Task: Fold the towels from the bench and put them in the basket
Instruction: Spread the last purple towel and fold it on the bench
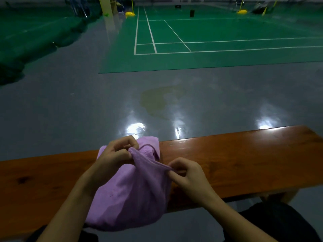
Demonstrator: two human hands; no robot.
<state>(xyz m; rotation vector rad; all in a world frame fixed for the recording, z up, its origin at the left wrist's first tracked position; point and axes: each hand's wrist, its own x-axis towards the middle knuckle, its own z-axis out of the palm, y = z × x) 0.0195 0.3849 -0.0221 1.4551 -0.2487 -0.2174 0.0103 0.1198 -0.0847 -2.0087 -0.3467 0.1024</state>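
No readable brand, label or writing anywhere. One purple towel (127, 193), bunched on the wooden counter (236, 158) and spilling over its near edge. Two hands: left hand (113, 154) pinching a towel edge at the upper part, right hand (187, 175) pinching the same edge further right, fabric stretched between. One green court (209, 37) with white lines beyond the grey floor (70, 102). Two yellow post bases (130, 14).

I'm in an indoor sports hall: green badminton court (218, 35) with white lines upper right, yellow net-post bases (130, 14), wooden bench (236, 154) below.
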